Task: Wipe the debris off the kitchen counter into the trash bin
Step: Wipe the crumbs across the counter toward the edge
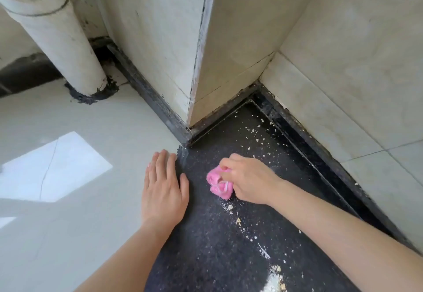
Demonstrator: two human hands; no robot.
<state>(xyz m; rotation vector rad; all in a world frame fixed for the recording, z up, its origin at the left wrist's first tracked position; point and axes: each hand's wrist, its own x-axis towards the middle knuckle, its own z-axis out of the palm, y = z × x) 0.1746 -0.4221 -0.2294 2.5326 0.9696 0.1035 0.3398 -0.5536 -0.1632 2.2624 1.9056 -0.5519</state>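
Though crumpled, cloth (218,185) in right hand (249,177)

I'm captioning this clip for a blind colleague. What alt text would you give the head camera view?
The right hand grips a bunched pink cloth on a dark speckled counter scattered with pale crumbs, in a corner of tiled walls. The left hand lies flat at the counter's left edge, fingers straight.
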